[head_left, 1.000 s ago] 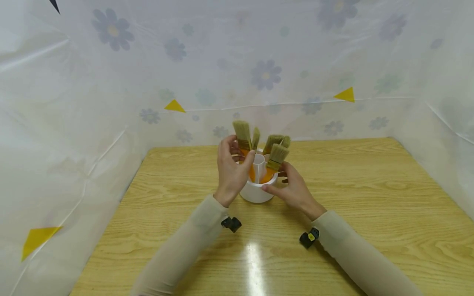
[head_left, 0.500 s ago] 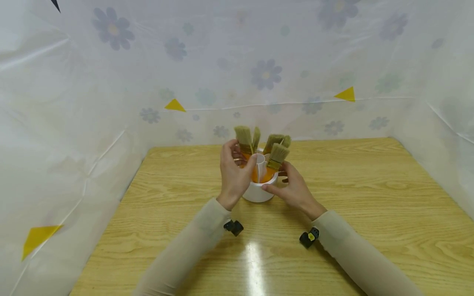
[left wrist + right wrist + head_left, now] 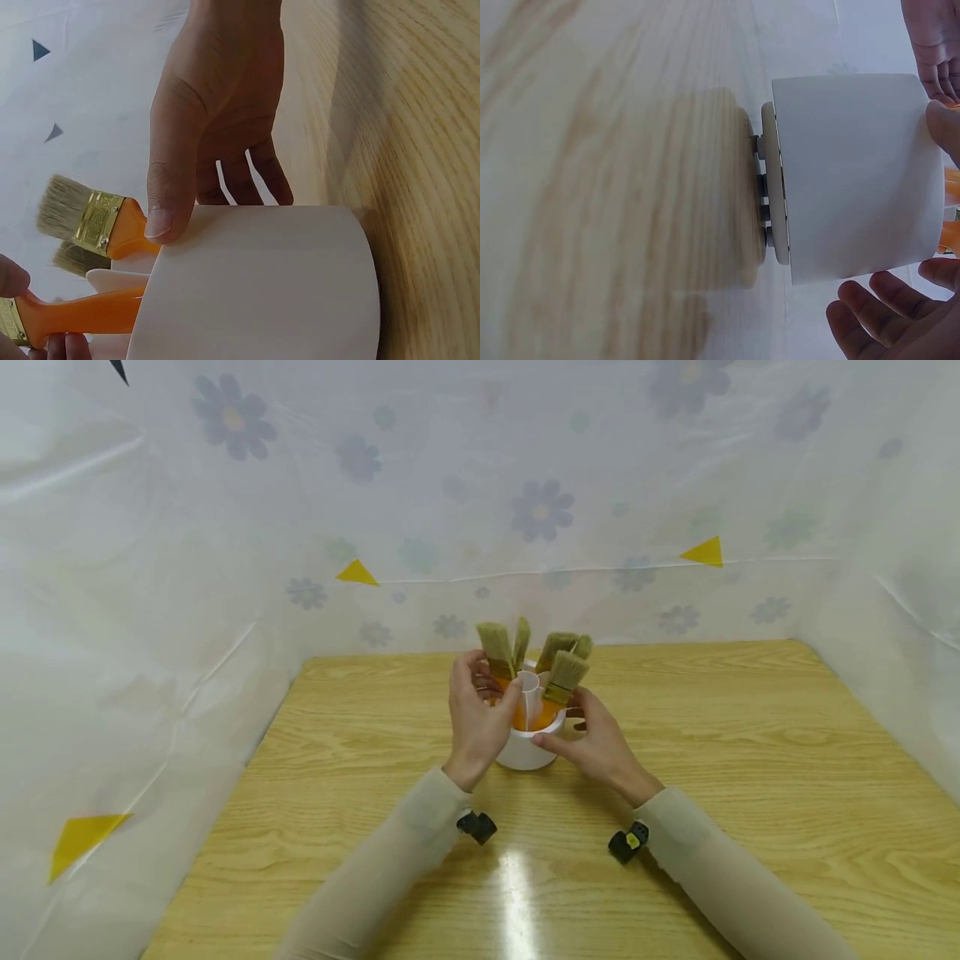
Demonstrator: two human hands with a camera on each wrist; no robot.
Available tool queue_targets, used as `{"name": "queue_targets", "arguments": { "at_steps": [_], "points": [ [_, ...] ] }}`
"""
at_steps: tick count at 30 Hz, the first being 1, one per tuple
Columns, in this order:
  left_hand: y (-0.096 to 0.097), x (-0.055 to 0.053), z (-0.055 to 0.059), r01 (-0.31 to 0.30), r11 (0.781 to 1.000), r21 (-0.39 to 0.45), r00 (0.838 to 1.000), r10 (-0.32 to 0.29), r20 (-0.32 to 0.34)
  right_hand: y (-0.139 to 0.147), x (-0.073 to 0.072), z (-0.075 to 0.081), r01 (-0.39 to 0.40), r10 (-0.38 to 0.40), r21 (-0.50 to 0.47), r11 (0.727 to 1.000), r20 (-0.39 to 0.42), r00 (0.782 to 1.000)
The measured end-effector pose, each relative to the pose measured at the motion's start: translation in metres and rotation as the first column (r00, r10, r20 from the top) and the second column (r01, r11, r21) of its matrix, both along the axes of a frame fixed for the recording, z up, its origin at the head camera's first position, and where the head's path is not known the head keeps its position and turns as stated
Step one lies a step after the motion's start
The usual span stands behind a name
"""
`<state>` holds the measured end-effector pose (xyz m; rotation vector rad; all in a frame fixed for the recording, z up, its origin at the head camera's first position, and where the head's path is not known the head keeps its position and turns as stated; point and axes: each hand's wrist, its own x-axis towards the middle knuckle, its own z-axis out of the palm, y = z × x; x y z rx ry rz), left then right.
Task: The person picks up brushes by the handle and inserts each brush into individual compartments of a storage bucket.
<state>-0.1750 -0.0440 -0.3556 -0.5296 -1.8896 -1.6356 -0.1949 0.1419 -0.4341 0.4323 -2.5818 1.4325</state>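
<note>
A white round organizer (image 3: 527, 753) with a middle tube stands on the table, holding several flat paintbrushes with orange handles. My left hand (image 3: 478, 718) pinches the orange handle of the leftmost paintbrush (image 3: 496, 645), bristles up. In the left wrist view that handle (image 3: 94, 313) runs down behind the organizer's rim. My right hand (image 3: 600, 747) holds the organizer at its right, thumb at the rim and fingers along the side. Beside this thumb, in the left wrist view, another paintbrush (image 3: 97, 221) leans out. The right wrist view shows small feet under the organizer's base (image 3: 775, 184).
The wooden table (image 3: 360, 727) spreads around the organizer. Behind it hangs a pale flowered sheet (image 3: 450, 493), with more translucent sheeting at both sides. Yellow triangles (image 3: 702, 552) mark the sheet. Dark wrist cameras (image 3: 477, 827) sit at both sleeves.
My left hand has moved down and slightly right, lowering the paintbrush deeper into the organizer. The right hand has kept its place at the organizer's side.
</note>
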Motion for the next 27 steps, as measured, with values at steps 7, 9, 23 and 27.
{"name": "queue_targets", "arguments": {
  "at_steps": [7, 9, 23, 27],
  "points": [
    [-0.001, 0.007, 0.007, -0.006, 1.000, 0.008, 1.000, 0.006, 0.001, 0.001, 0.000, 0.002, -0.005, 0.005, -0.004, 1.000, -0.001, 1.000],
    [-0.001, 0.003, 0.002, -0.002, 1.000, 0.012, 1.000, 0.002, 0.002, 0.001, 0.001, 0.002, -0.003, 0.003, -0.006, 1.000, 0.000, 1.000],
    [-0.006, -0.019, -0.033, -0.021, 1.000, -0.009, 0.999, 0.021, 0.034, 0.001, -0.001, -0.001, -0.009, 0.009, 0.000, 1.000, 0.000, 1.000],
    [-0.009, -0.018, -0.035, -0.024, 0.999, -0.024, 0.999, 0.025, 0.045, 0.001, -0.002, -0.001, -0.012, 0.012, 0.001, 1.000, 0.005, 1.000]
  ]
}}
